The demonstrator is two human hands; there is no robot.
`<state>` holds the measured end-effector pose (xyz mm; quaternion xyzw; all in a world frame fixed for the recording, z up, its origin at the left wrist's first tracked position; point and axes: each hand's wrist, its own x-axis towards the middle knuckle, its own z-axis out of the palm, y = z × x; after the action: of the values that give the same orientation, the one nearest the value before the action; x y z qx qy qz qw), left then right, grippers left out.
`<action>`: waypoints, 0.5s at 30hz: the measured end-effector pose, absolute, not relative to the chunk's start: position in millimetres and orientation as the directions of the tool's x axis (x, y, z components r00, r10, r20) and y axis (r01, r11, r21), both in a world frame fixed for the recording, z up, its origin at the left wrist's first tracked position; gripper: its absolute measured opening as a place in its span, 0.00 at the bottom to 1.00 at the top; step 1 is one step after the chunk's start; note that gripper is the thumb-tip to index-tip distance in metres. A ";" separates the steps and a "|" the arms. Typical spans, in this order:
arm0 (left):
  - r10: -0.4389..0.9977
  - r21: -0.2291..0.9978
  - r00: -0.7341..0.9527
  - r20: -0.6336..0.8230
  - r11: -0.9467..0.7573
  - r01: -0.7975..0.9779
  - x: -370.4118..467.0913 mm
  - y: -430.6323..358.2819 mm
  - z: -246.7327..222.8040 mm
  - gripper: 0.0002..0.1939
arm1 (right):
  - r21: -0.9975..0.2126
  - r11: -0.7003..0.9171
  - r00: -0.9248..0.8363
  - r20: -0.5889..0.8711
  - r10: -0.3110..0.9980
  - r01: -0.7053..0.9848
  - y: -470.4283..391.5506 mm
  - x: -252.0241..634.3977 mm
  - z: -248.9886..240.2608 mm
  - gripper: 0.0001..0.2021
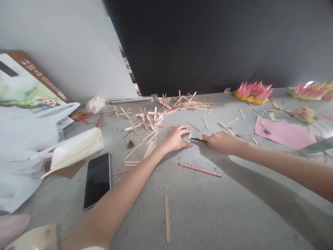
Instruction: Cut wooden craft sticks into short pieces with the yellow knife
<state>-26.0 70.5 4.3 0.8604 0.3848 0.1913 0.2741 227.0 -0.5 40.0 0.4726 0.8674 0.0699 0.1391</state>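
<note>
My left hand (pixel 179 139) is closed around a short wooden craft stick (pixel 189 136), its thumb and fingers pinching the stick's ends against the grey table. My right hand (pixel 217 141) grips a black-and-yellow craft knife (pixel 199 139). The knife's tip points left and meets the stick, or lies right beside it; I cannot tell which. Just below both hands lies a pink striped pencil (pixel 200 169). A single long craft stick (pixel 167 218) rests nearer to me on the table.
Beyond my left hand spreads a pile of craft sticks (pixel 192 105), some crossed together. A phone (pixel 97 180) lies left of my forearm, near white plastic bags (pixel 23 139). Pink-and-yellow paper flowers (pixel 253 93) and pink paper (pixel 281 133) are at right. A black panel (pixel 221 41) stands behind.
</note>
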 end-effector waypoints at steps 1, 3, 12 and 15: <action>0.768 0.619 0.630 0.116 -0.552 0.558 -26.0 70.3 4.4 0.35 | 0.264 0.553 -0.524 -0.176 0.833 0.790 -0.8 226.5 41.6 0.11; 0.769 0.622 0.630 0.106 -0.546 0.562 -25.9 70.0 5.0 0.35 | 0.286 0.576 -0.547 -0.181 0.818 0.766 -0.8 225.8 45.5 0.11; 0.774 0.610 0.628 0.083 -0.537 0.582 -24.5 69.4 9.6 0.34 | 0.293 0.638 -0.576 -0.276 0.770 0.712 13.4 210.1 79.1 0.14; 0.776 0.617 0.624 0.087 -0.534 0.578 -24.3 69.0 9.9 0.33 | 0.244 0.618 -0.534 -0.332 0.778 0.748 20.9 200.0 89.2 0.15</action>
<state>-24.3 69.0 9.9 0.8573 0.3950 0.1786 0.2776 200.0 20.9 89.2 0.4358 0.8750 0.0357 0.2078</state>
